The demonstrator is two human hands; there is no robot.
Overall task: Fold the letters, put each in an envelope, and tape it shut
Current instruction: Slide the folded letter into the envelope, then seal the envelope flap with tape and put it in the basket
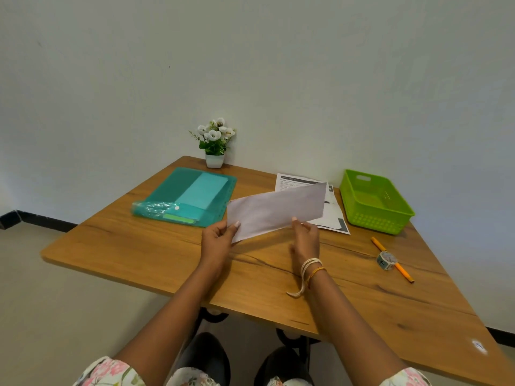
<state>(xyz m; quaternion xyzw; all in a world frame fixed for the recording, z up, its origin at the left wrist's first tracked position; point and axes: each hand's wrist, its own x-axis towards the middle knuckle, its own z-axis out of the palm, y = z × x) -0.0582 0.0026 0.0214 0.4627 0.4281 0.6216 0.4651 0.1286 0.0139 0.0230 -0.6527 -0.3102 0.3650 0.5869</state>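
Both hands hold one folded letter point(276, 211) lifted above the table point(167, 260) centre: the left hand point(218, 240) pinches its near corner, and the right hand point(305, 240) grips the lower edge. The folding step looks finished, though creases are unclear. Next it needs an envelope, probably from the teal folder point(189, 196) at ten o'clock. The tape roll point(386, 260) waits at three o'clock.

A folded letter point(274, 211) is held above the tabletop point(156, 246), pinched at its near edge by the left hand point(218, 240) and the right hand point(305, 238). Printed sheets point(333, 215) lie behind it, beside a green basket point(374, 201). A teal folder point(192, 195) lies to the left; a tape roll point(386, 260) rests against an orange pencil point(404, 271).
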